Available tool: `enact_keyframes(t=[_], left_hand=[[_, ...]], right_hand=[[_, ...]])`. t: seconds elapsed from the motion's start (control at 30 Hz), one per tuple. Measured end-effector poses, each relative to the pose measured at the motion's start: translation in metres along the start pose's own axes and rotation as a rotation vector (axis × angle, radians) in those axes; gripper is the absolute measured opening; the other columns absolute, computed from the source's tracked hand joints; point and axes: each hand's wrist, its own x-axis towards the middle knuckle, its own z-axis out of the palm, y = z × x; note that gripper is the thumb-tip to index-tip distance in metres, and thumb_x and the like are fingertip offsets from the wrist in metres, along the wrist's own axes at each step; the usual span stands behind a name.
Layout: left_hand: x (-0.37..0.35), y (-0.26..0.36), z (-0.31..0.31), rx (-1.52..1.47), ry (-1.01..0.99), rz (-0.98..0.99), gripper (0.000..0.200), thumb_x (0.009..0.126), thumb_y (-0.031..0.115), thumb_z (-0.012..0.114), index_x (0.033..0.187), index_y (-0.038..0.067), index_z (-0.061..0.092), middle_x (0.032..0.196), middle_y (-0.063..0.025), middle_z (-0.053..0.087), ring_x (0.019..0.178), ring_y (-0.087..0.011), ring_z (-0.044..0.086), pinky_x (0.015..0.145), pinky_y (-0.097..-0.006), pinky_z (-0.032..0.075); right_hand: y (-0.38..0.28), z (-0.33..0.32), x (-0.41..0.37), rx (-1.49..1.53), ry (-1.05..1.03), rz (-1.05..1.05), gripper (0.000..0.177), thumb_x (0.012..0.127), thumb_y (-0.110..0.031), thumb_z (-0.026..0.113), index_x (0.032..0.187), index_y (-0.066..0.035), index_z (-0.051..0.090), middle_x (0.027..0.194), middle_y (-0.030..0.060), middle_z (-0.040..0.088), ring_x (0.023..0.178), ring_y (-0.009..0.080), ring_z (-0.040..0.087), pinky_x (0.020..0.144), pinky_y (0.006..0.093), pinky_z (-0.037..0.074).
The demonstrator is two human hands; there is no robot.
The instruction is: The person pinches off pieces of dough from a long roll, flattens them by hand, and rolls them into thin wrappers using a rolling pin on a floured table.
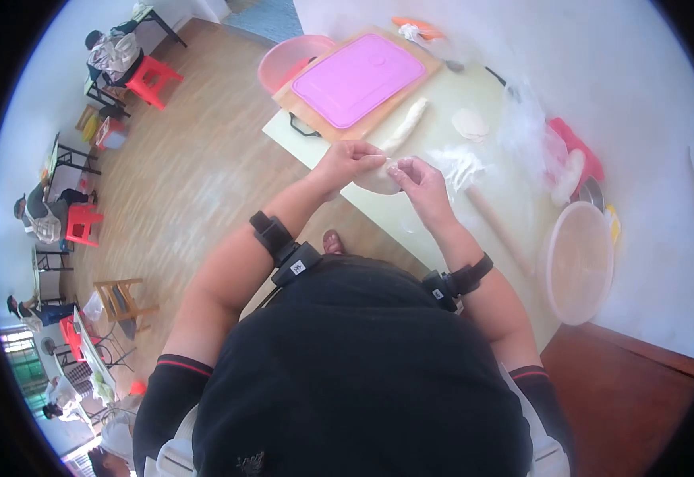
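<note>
Above the near edge of the pale table, both my hands pinch a thin, round dough wrapper (376,182). My left hand (347,165) has its thumb and fingers closed on the wrapper's left side, and my right hand (422,184) grips its upper right edge. Whether anything lies inside the wrapper cannot be made out. Just beyond my hands a long roll of dough (408,127) rests on the table. Flat dough rounds (470,124) lie to its right, near a patch of loose flour (460,165). A wooden rolling pin (498,228) lies at an angle beside my right forearm.
A pink plastic lid (360,79) lies on a wooden board (429,65) at the table's far left, with a pink basin (275,67) behind. On the right stand a pale plastic basin (579,262) and bags against the wall. Several people sit at desks across the room.
</note>
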Motion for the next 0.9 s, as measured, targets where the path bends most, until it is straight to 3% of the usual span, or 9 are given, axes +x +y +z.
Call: enact_keyframes(t=[0.27, 0.57, 0.77, 0.83, 0.87, 0.9], left_hand=[[0.012, -0.034, 0.033, -0.097, -0.074, -0.131, 0.029, 0.09, 0.023, 0.069, 0.105, -0.001, 0.067, 0.089, -0.0036, 0.067, 0.078, -0.0108, 0.061, 0.068, -0.0243, 0.047], [0.047, -0.1, 0.076, 0.223, -0.174, -0.114, 0.029, 0.09, 0.027, 0.067, 0.1, -0.001, 0.07, 0.083, -0.0063, 0.069, 0.078, -0.0114, 0.062, 0.069, -0.0281, 0.049], [0.076, -0.1, 0.098, 0.554, -0.316, 0.062, 0.029, 0.09, 0.023, 0.065, 0.105, -0.001, 0.068, 0.086, -0.0129, 0.07, 0.081, -0.0201, 0.065, 0.075, -0.0322, 0.051], [0.078, -0.098, 0.105, 0.565, -0.196, 0.251, 0.029, 0.091, 0.021, 0.063, 0.111, 0.0, 0.065, 0.105, -0.0163, 0.066, 0.094, -0.0288, 0.065, 0.084, -0.0357, 0.05], [0.075, -0.095, 0.106, 0.567, -0.202, 0.249, 0.029, 0.091, 0.021, 0.063, 0.111, 0.0, 0.065, 0.105, -0.0163, 0.066, 0.094, -0.0288, 0.065, 0.084, -0.0357, 0.05], [0.073, -0.091, 0.106, 0.589, -0.154, 0.375, 0.029, 0.091, 0.02, 0.061, 0.114, 0.002, 0.064, 0.114, -0.0164, 0.063, 0.101, -0.0312, 0.061, 0.087, -0.0372, 0.049]], right_hand=[[0.032, -0.015, -0.022, -0.096, 0.15, 0.065, 0.024, 0.088, -0.019, 0.069, 0.097, 0.003, 0.066, 0.08, 0.0085, 0.069, 0.073, 0.0121, 0.062, 0.068, 0.0276, 0.051], [0.1, -0.038, -0.054, -0.116, 0.242, 0.276, 0.027, 0.087, -0.019, 0.069, 0.102, 0.003, 0.065, 0.081, 0.0103, 0.069, 0.074, 0.0139, 0.065, 0.068, 0.0279, 0.052], [0.109, -0.051, -0.062, -0.197, 0.325, 0.344, 0.027, 0.088, -0.015, 0.066, 0.109, 0.003, 0.063, 0.082, 0.0126, 0.069, 0.073, 0.0175, 0.067, 0.067, 0.03, 0.053], [0.101, -0.053, -0.067, -0.184, 0.371, 0.394, 0.027, 0.088, -0.014, 0.065, 0.11, 0.002, 0.062, 0.082, 0.0134, 0.069, 0.072, 0.0194, 0.068, 0.067, 0.0309, 0.053], [0.094, -0.059, -0.072, -0.322, 0.372, 0.331, 0.027, 0.088, -0.014, 0.064, 0.111, 0.0, 0.062, 0.085, 0.0146, 0.068, 0.076, 0.0223, 0.068, 0.07, 0.0336, 0.054], [0.091, -0.068, -0.075, -0.461, 0.372, 0.261, 0.027, 0.088, -0.014, 0.063, 0.111, -0.001, 0.062, 0.088, 0.0158, 0.068, 0.08, 0.0251, 0.068, 0.074, 0.0363, 0.054]])
